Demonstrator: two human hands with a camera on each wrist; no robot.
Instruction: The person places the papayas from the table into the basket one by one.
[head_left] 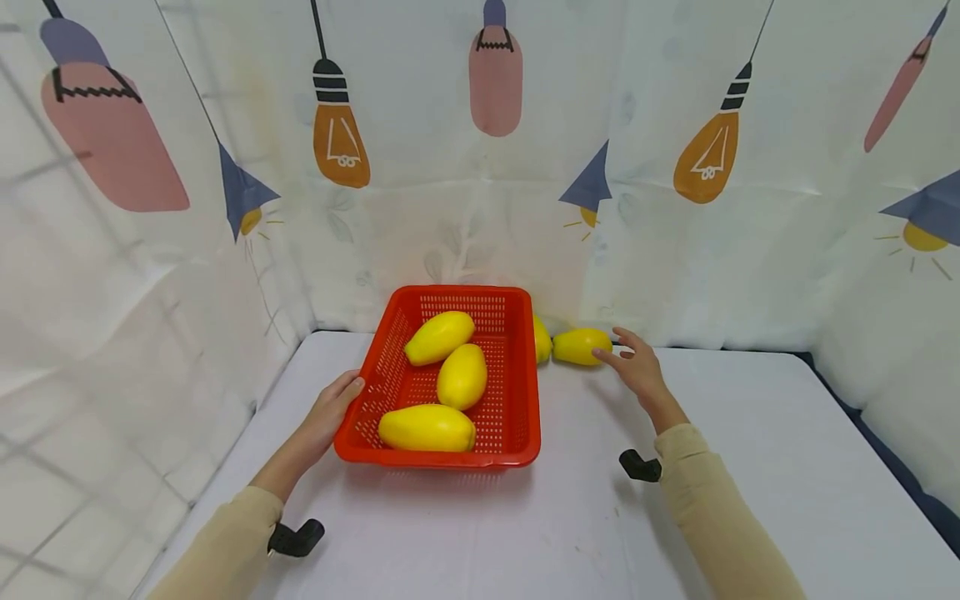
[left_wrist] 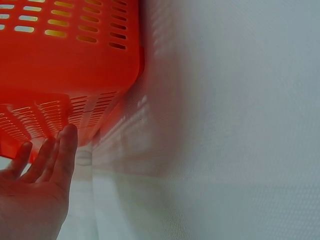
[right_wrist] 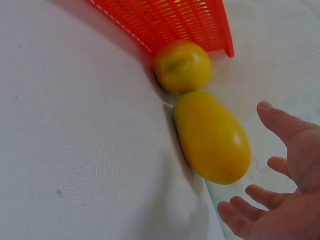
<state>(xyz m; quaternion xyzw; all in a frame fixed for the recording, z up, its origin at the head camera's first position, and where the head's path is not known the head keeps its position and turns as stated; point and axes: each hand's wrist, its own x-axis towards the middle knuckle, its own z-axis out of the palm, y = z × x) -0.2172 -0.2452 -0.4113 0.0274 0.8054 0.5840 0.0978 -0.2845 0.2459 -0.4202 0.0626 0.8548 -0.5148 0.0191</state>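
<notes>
In the head view a red plastic basket (head_left: 534, 400) with perforated walls holds three yellow papayas, among them an upper papaya (head_left: 440, 337) and a lower papaya (head_left: 427, 428). My left hand (head_left: 330, 410) grips the basket's left side, thumb at the rim; the left wrist view shows its fingers (left_wrist: 65, 155) laid along the outer wall. Right of the basket, my right hand (head_left: 637, 367) reaches beside a loose papaya (head_left: 581, 347), fingers spread and apart from it in the right wrist view. Another papaya (right_wrist: 183, 67) lies between that one and the basket, partly hidden in the head view.
A white-covered table (head_left: 570, 517) bears everything. Behind it hangs a pale curtain (head_left: 420, 225) printed with lamps and bulbs, and more of it closes both sides. The loose papayas lie near the table's back edge. Black wrist mounts (head_left: 297, 539) stick out from the sleeves.
</notes>
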